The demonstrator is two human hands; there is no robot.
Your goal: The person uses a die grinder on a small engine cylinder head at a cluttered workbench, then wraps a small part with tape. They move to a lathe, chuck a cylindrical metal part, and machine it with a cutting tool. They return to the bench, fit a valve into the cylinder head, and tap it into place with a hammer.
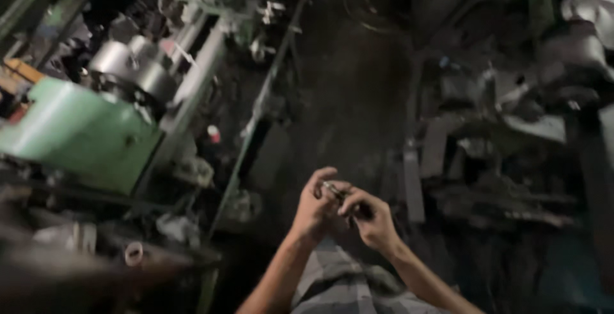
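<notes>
My two hands meet low in the middle of the head view, over a dark floor. My left hand [314,206] has its fingers curled up and its fingertips pinch a small shiny metal piece [332,190]. My right hand [371,217] is closed beside it and touches the same small piece from the right. The piece is thin and short; blur hides its exact shape. Below my forearms shows my checked grey garment [345,288].
A green lathe [83,135] with a silver chuck [131,71] and a long bed stands at the left. Dark machinery and metal scrap [505,160] crowd the right. A dark floor aisle [358,84] runs between them.
</notes>
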